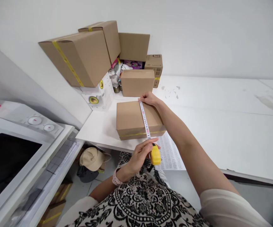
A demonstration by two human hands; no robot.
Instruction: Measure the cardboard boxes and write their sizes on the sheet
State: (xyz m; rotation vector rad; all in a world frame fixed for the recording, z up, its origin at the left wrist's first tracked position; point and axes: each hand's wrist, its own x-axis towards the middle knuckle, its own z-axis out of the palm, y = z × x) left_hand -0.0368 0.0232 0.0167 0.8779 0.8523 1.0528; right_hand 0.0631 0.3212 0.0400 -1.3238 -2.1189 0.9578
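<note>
Ideally, you are keeping the tape blade point(144, 119) taut and square across the carton point(128, 116), your right grip point(148, 98) pinching the blade's end at the far edge and left grip point(139, 156) clasping the yellow case point(155, 155) just off the near side.

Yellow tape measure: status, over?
Left hand holding yellow tape measure. Right hand holding far end of white blade. Blade across brown cardboard box top; nothing visibly blocking.

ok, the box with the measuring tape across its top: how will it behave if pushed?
The box likely slides rather than tips, sitting low and broad on the smooth-looking table. Its flat cardboard faces suggest fair stiffness. Weight's unclear; it looks closed.
</note>
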